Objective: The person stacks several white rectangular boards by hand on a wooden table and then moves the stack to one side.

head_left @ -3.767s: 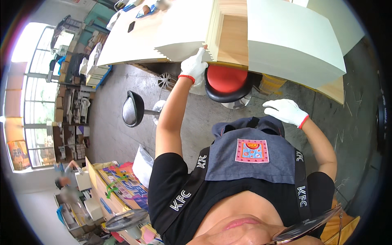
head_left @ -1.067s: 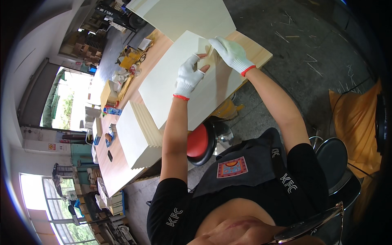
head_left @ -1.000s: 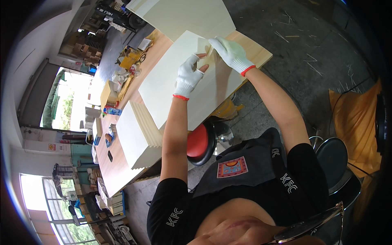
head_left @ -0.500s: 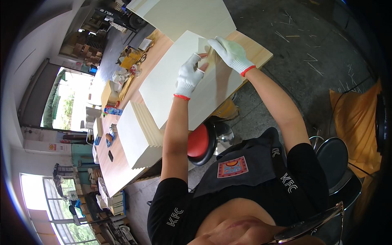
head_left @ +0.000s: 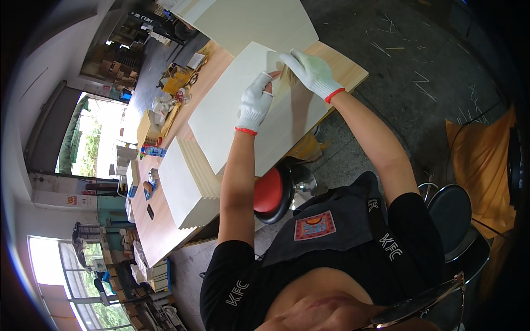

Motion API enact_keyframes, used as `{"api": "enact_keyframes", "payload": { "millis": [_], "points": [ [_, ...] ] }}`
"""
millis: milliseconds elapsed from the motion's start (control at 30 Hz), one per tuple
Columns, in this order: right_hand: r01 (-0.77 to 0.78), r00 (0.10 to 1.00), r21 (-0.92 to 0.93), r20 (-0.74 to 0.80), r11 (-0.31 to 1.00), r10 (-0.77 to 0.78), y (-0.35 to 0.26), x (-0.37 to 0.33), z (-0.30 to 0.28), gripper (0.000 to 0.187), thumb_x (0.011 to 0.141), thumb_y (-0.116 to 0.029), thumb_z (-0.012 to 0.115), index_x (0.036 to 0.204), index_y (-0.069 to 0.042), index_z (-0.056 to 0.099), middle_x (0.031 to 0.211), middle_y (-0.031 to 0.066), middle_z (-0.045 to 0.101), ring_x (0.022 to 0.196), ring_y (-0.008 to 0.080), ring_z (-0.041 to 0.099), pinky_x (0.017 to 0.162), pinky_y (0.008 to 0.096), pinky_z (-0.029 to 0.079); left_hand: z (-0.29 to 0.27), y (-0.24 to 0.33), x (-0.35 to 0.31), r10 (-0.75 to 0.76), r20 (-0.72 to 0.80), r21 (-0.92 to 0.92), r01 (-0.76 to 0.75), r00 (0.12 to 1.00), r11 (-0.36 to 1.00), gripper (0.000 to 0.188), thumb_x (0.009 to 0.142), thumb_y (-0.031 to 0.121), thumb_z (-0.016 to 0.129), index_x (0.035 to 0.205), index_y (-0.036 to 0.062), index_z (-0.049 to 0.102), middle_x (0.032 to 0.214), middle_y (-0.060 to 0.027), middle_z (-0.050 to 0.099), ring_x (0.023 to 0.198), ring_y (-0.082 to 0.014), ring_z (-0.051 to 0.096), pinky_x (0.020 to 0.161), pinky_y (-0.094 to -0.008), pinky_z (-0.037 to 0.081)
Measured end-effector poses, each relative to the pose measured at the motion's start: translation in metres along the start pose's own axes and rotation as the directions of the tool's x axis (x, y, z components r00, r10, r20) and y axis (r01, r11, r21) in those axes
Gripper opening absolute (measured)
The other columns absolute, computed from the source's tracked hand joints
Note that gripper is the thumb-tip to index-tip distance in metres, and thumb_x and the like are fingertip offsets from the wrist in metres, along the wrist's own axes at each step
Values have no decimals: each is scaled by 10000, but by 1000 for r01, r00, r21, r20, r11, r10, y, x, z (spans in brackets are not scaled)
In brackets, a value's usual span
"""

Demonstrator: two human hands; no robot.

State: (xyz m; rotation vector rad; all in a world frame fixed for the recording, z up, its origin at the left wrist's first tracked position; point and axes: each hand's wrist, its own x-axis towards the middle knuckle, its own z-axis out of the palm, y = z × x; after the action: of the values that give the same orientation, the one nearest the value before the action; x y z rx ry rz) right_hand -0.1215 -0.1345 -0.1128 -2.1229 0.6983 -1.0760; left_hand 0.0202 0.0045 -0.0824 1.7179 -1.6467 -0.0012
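Note:
A broad white board (head_left: 221,105) lies on the wooden table in front of me. My left hand (head_left: 255,102), in a white glove with bare fingertips, rests over the board. Its index finger stretches toward a small brown, streaked bundle (head_left: 287,80), and its thumb is drawn in close below. My right hand (head_left: 312,71), also in a white glove, bends over the top of this bundle with its fingers together. The palm hides most of the bundle, so its kind cannot be made out. A small greyish flat piece (head_left: 274,59) shows between the hands.
A stack of white boards (head_left: 185,179) stands left of my forearm. Another large pale panel (head_left: 259,25) is at the table's far end. A phone (head_left: 150,211), bottle (head_left: 153,150) and yellow box (head_left: 175,80) lie along the left side. A red stool (head_left: 269,190) stands beneath the edge.
My left thumb has drawn in toward the index finger, narrowing the gap between them. My right hand has stayed almost still over the brown bundle.

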Motion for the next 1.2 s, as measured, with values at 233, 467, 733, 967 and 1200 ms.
{"api": "enact_keyframes", "payload": {
  "millis": [233,467,733,967,1200],
  "points": [
    [46,998,11,-42,999,-45,6,-2,4,446,1033,-511,375,1042,-149,635,880,126,680,837,360,646,702,444,486,-4,17,-1,-311,162,-41,321,936,946,324,892,94,722,1206,54,652,1051,-71,689,656,-94,586,629,-266,483],
    [51,998,-24,-41,998,-52,-1,-3,0,435,1027,-516,403,1042,-147,632,871,127,678,822,363,641,692,451,484,-3,12,-3,-212,81,-63,217,974,974,287,928,120,656,1212,80,651,1073,-81,705,719,-161,639,698,-316,518],
    [28,997,44,-75,999,-24,7,-1,7,438,1026,-517,418,1053,-137,634,837,133,662,823,356,637,702,449,484,-2,4,1,-135,113,58,129,984,990,245,929,138,658,1167,77,646,1059,-80,700,741,-183,653,712,-331,525],
    [66,994,-19,-82,998,-67,9,-3,7,363,1042,-449,397,1121,-178,626,920,105,677,826,348,641,700,447,483,-1,8,-1,-270,152,-45,280,951,959,303,894,111,729,1180,53,647,1094,-93,671,653,-109,597,623,-276,498],
    [2,999,-62,40,998,0,-2,-1,-1,335,1039,-432,421,1106,-184,635,912,97,682,821,337,647,680,443,485,6,-9,-2,-95,-67,74,100,993,992,349,904,203,703,1247,165,651,1102,-113,708,733,-167,679,745,-357,533]
  ]
}}
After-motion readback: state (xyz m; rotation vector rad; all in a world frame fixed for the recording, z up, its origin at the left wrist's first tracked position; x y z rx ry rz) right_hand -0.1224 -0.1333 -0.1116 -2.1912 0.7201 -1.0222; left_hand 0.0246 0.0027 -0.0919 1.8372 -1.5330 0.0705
